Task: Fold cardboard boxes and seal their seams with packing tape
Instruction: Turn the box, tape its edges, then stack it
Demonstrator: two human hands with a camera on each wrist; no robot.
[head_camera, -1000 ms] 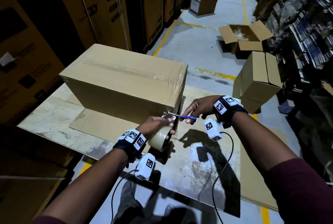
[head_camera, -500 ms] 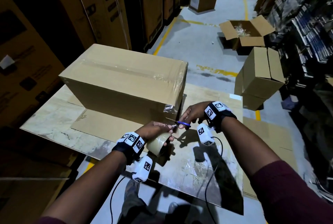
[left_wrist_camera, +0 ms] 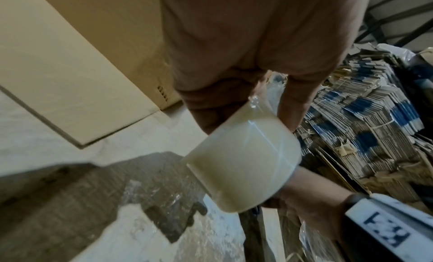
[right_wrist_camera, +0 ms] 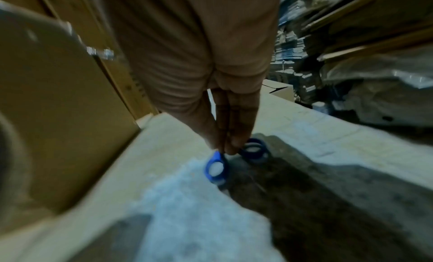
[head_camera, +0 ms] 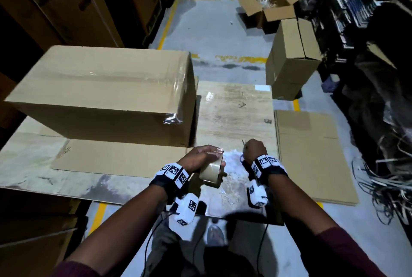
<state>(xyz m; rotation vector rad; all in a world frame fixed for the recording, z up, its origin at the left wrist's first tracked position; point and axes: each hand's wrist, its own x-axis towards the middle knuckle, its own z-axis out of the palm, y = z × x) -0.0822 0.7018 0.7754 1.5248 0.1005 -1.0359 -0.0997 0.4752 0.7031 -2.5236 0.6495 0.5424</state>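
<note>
At the near edge of the tabletop (head_camera: 234,107), the left hand (head_camera: 200,156) is curled around the tape roll (head_camera: 211,170), and the right hand (head_camera: 255,150) is closed around the blue-handled scissors (right_wrist_camera: 234,158). A moment ago both hands were up at the box corner, snipping the tape. Now they have pulled back toward the body, and the roll is free. The taped box (head_camera: 107,93) sits at about ten o'clock from the hands, with a loose shiny tape end (head_camera: 172,119) on its corner. I think that seam is done, but the loose end needs pressing flat.
</note>
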